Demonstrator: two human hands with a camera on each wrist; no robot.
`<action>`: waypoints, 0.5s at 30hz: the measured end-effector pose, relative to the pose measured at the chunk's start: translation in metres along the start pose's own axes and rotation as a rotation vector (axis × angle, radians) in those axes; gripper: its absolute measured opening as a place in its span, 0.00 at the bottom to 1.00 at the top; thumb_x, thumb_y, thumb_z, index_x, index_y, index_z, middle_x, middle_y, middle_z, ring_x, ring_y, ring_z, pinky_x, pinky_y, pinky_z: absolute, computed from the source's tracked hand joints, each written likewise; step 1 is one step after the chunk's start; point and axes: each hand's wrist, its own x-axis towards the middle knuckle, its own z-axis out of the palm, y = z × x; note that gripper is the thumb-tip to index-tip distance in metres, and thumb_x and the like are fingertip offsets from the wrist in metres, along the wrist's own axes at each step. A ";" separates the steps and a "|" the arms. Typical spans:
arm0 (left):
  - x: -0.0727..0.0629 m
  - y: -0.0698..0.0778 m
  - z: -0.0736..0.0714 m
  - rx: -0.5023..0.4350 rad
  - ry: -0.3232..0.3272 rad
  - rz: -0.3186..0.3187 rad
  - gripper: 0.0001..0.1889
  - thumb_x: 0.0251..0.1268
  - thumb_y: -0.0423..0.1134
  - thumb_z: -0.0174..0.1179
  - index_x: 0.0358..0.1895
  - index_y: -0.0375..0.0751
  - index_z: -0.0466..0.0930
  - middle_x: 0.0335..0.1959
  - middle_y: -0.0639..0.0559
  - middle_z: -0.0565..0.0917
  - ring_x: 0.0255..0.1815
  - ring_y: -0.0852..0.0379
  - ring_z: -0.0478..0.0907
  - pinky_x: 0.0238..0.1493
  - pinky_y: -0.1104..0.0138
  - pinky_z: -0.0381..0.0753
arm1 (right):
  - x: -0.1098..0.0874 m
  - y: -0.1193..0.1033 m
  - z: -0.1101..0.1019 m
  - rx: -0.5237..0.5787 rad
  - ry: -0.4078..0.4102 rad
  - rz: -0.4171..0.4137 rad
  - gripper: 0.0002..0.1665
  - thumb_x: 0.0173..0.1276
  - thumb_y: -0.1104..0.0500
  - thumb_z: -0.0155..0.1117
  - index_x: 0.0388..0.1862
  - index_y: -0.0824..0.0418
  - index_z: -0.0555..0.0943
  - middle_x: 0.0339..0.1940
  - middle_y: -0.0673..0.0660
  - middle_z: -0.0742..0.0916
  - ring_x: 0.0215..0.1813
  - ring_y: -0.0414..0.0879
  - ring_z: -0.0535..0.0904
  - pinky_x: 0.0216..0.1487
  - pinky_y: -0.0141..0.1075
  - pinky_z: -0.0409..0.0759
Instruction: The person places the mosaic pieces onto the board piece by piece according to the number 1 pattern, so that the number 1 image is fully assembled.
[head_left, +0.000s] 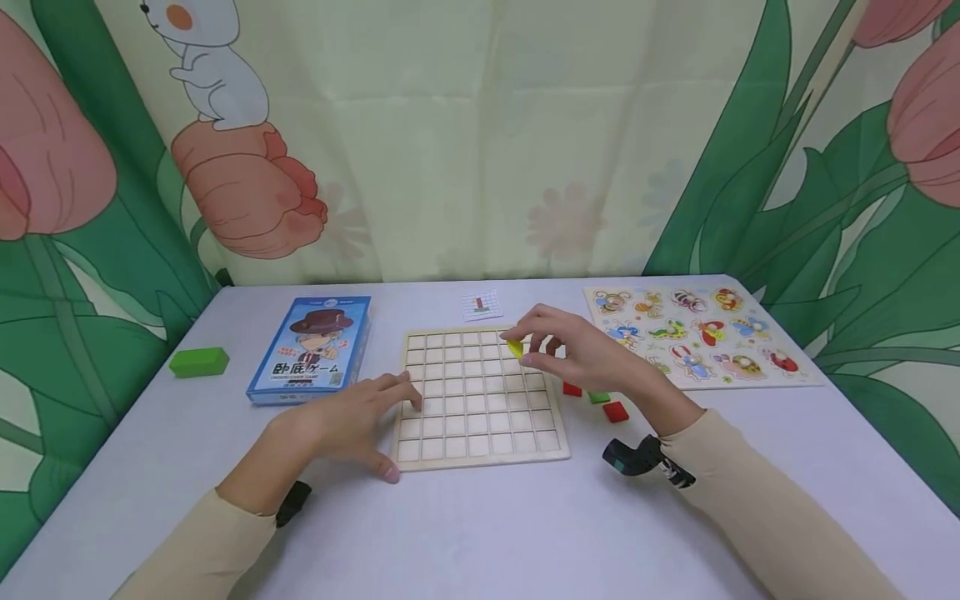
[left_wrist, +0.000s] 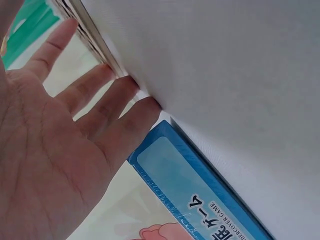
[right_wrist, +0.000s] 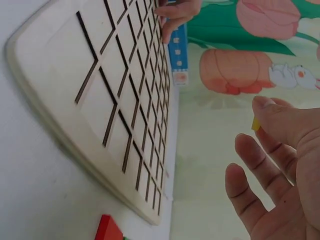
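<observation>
A wooden grid board lies in the middle of the table, its squares bare. My right hand is above the board's far right part and pinches a small yellow tile between thumb and fingers. In the right wrist view only an edge of the yellow tile shows past the thumb. At the board's left edge my left hand rests with spread fingers, thumb near the front left corner. The left wrist view shows the fingertips of the left hand touching the board's side.
Red tiles and a green tile lie right of the board. A blue game box and a green block stand at left. Behind the board lies a small card; an insect picture board is at back right.
</observation>
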 end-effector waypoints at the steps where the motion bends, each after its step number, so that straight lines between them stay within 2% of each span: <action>1: 0.000 0.000 0.000 0.002 0.001 0.001 0.41 0.43 0.63 0.79 0.62 0.62 0.68 0.81 0.40 0.58 0.77 0.34 0.61 0.72 0.40 0.65 | 0.004 -0.001 0.002 0.005 0.004 -0.009 0.21 0.73 0.60 0.69 0.63 0.52 0.83 0.52 0.47 0.83 0.45 0.41 0.80 0.44 0.38 0.83; 9: 0.004 0.006 -0.005 0.017 -0.006 0.005 0.43 0.41 0.63 0.80 0.62 0.61 0.69 0.69 0.48 0.70 0.63 0.43 0.72 0.67 0.44 0.73 | 0.030 -0.008 0.016 0.030 -0.005 -0.068 0.21 0.73 0.60 0.68 0.64 0.53 0.82 0.53 0.47 0.83 0.44 0.41 0.80 0.42 0.40 0.84; 15: 0.006 0.009 -0.005 0.015 -0.023 -0.042 0.43 0.39 0.61 0.82 0.61 0.61 0.69 0.71 0.48 0.69 0.64 0.43 0.72 0.67 0.43 0.73 | 0.043 -0.006 0.026 0.045 -0.019 -0.075 0.20 0.73 0.60 0.68 0.64 0.54 0.82 0.51 0.48 0.83 0.43 0.41 0.81 0.43 0.42 0.84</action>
